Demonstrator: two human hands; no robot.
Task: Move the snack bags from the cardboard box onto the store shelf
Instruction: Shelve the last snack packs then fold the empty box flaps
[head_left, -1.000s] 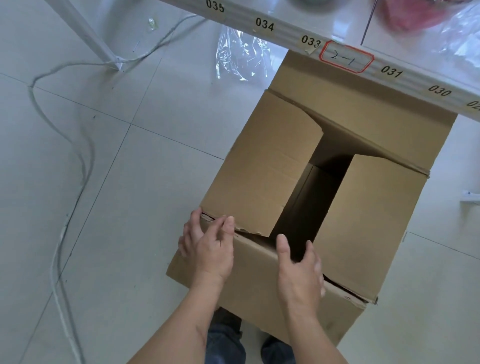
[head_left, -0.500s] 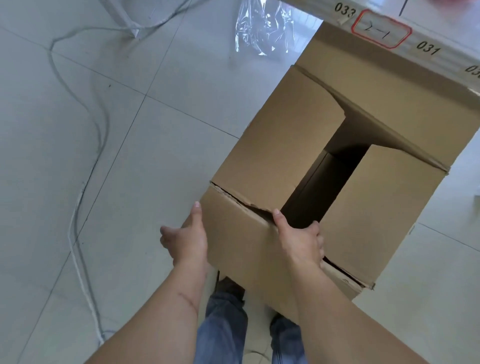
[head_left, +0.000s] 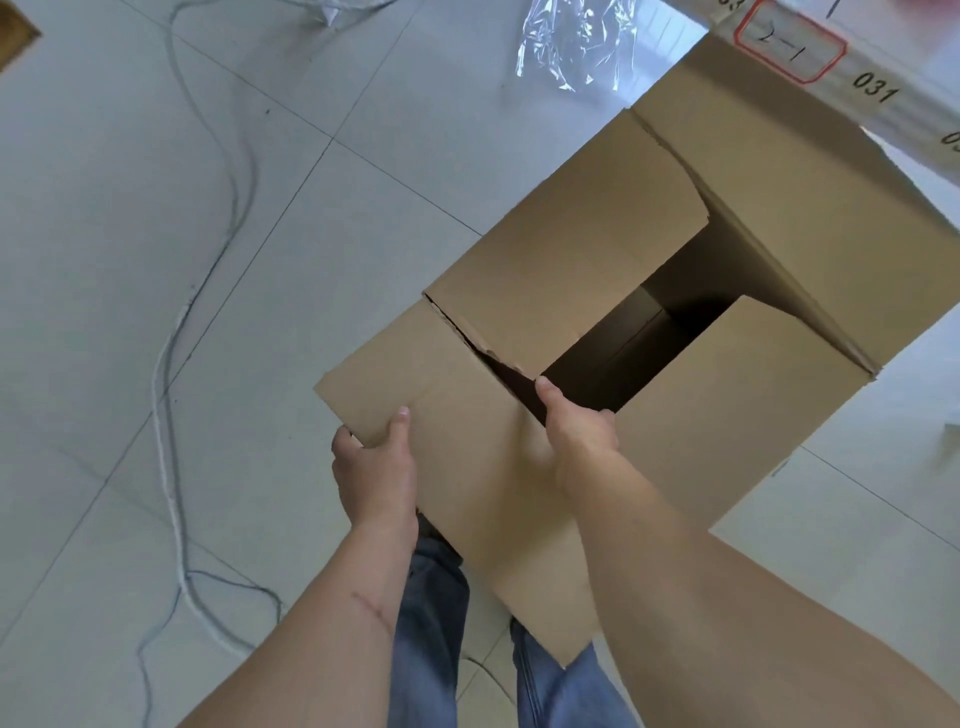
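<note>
A brown cardboard box (head_left: 597, 270) stands on the tiled floor, its top flaps partly folded in. The gap between them shows only a dark interior; no snack bags can be seen. The near flap (head_left: 467, 447) is folded out towards me. My left hand (head_left: 376, 467) grips its left corner, thumb on top and fingers underneath. My right hand (head_left: 576, 431) holds the flap at its hinge, fingers curled over the edge into the opening. The shelf edge (head_left: 872, 88), with number labels and a red-framed tag, crosses the top right above the box.
A crumpled clear plastic sheet (head_left: 576, 41) lies on the floor beyond the box. A grey cable (head_left: 171, 353) snakes along the floor at the left. My jeans-clad legs (head_left: 431, 623) are right below the near flap.
The near flap has swung out from the box towards me. My left hand moved from the flap's side to grip its corner, and the view has shifted closer.
</note>
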